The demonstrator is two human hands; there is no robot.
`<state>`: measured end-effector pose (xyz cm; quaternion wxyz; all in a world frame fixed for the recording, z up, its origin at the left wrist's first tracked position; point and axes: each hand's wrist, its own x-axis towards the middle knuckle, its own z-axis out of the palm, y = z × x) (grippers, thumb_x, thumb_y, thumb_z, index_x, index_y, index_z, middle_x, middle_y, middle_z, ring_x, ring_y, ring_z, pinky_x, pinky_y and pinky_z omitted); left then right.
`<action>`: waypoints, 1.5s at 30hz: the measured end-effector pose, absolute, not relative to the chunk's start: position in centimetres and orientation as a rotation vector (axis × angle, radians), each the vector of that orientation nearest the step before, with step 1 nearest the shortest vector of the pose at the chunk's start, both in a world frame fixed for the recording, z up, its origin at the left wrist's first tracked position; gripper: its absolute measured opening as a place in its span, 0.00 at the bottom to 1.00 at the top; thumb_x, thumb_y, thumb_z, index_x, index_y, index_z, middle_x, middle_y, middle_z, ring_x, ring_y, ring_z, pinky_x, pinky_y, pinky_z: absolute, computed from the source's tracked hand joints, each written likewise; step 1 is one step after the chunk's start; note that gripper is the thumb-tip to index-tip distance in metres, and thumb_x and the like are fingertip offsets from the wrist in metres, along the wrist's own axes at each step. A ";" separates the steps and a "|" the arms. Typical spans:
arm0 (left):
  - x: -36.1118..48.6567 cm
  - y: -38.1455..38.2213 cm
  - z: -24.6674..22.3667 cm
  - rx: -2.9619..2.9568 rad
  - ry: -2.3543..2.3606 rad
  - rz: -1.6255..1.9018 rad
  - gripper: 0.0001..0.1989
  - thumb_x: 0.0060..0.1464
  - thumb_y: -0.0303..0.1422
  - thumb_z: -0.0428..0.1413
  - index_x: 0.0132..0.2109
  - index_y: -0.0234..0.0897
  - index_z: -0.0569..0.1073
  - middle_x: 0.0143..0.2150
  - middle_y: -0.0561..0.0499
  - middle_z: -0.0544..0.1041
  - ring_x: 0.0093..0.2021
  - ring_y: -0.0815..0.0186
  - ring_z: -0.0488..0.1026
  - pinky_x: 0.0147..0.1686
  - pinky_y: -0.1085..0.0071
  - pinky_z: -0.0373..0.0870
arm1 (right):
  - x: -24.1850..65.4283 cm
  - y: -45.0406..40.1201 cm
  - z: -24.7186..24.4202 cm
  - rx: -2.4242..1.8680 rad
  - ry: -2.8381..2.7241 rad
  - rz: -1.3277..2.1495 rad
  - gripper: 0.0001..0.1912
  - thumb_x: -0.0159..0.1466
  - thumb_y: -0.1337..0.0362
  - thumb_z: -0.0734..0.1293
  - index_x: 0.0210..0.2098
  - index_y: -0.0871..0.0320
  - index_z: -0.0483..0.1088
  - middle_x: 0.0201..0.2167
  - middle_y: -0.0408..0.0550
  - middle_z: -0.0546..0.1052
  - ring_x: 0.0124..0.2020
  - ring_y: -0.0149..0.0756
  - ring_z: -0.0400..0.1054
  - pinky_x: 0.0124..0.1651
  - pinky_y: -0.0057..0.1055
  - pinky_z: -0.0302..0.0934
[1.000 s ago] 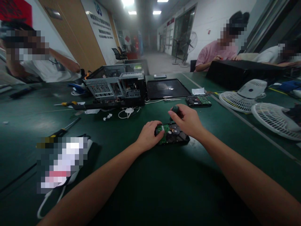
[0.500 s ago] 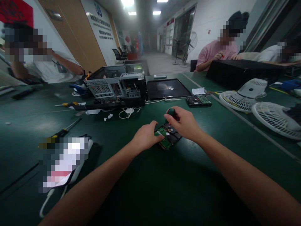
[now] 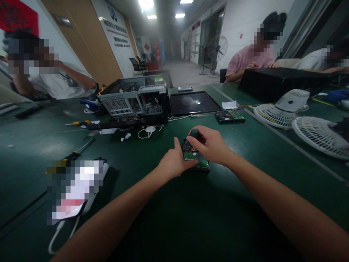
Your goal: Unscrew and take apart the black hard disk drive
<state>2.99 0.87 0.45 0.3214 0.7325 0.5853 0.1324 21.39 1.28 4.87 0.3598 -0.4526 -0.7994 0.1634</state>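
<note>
A hard drive (image 3: 203, 163) with its green circuit board facing up rests on the table in front of me. My left hand (image 3: 172, 162) holds it at its left side, the thumb laid across the board and the index finger stretched out forward, apart from the drive. My right hand (image 3: 214, 143) is closed round the dark green handle of a screwdriver (image 3: 194, 133), upright over the far part of the drive. The screwdriver's tip is hidden behind the fingers. A second hard drive (image 3: 230, 116) lies farther off to the right.
An opened computer case (image 3: 133, 103) and its black side panel (image 3: 195, 103) are at the back. Left are a yellow-and-black screwdriver (image 3: 72, 155) and a blurred-out device (image 3: 79, 189) with a white cable. White fan parts (image 3: 321, 136) lie right. Several people sit around the table.
The hard drive has turned on the table, its green board now along the near side. My left index finger has straightened away from it. My right hand with the screwdriver has shifted slightly left.
</note>
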 end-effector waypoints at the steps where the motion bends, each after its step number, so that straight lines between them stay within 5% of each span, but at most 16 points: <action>1: 3.4 0.8 0.4 1.848 1.534 0.328 0.62 0.53 0.53 0.64 0.76 0.30 0.34 0.43 0.37 0.83 0.22 0.60 0.78 0.23 0.67 0.70 | 21.4 1.3 4.9 -1.167 -2.061 0.429 0.11 0.70 0.55 0.64 0.41 0.55 0.73 0.34 0.47 0.74 0.34 0.37 0.64 0.38 0.35 0.57; 4: 4.8 0.8 0.4 1.716 1.556 0.250 0.65 0.56 0.52 0.62 0.74 0.25 0.23 0.35 0.42 0.83 0.19 0.60 0.77 0.19 0.69 0.69 | 21.4 1.4 4.9 -1.165 -2.054 0.430 0.11 0.69 0.55 0.64 0.40 0.55 0.73 0.33 0.47 0.74 0.33 0.36 0.63 0.37 0.35 0.56; 8: 5.9 0.8 -0.2 1.776 1.602 0.290 0.63 0.59 0.55 0.58 0.74 0.26 0.22 0.41 0.37 0.83 0.20 0.60 0.78 0.22 0.67 0.71 | 21.5 1.5 4.9 -1.159 -2.044 0.431 0.11 0.69 0.55 0.64 0.39 0.55 0.73 0.33 0.46 0.74 0.33 0.36 0.63 0.37 0.34 0.57; 15: 5.9 0.5 -1.3 2.070 1.729 0.353 0.57 0.59 0.57 0.56 0.76 0.28 0.34 0.51 0.30 0.80 0.50 0.40 0.80 0.42 0.55 0.74 | 21.4 1.3 5.1 -1.173 -2.027 0.432 0.09 0.69 0.56 0.65 0.39 0.55 0.72 0.33 0.46 0.74 0.32 0.36 0.63 0.37 0.34 0.57; 38: 5.2 0.2 -1.4 2.060 1.617 0.406 0.53 0.59 0.56 0.60 0.75 0.34 0.41 0.52 0.31 0.80 0.48 0.41 0.81 0.43 0.56 0.74 | 21.5 1.4 4.8 -1.174 -2.033 0.390 0.10 0.69 0.56 0.65 0.39 0.55 0.73 0.33 0.46 0.74 0.33 0.36 0.64 0.37 0.34 0.57; 45: 4.4 0.1 -0.3 2.029 1.494 0.425 0.38 0.68 0.51 0.48 0.74 0.36 0.45 0.43 0.38 0.82 0.38 0.51 0.82 0.36 0.62 0.73 | 21.6 1.4 4.5 -1.182 -2.000 0.387 0.12 0.69 0.54 0.65 0.38 0.55 0.73 0.32 0.46 0.74 0.33 0.36 0.64 0.37 0.34 0.57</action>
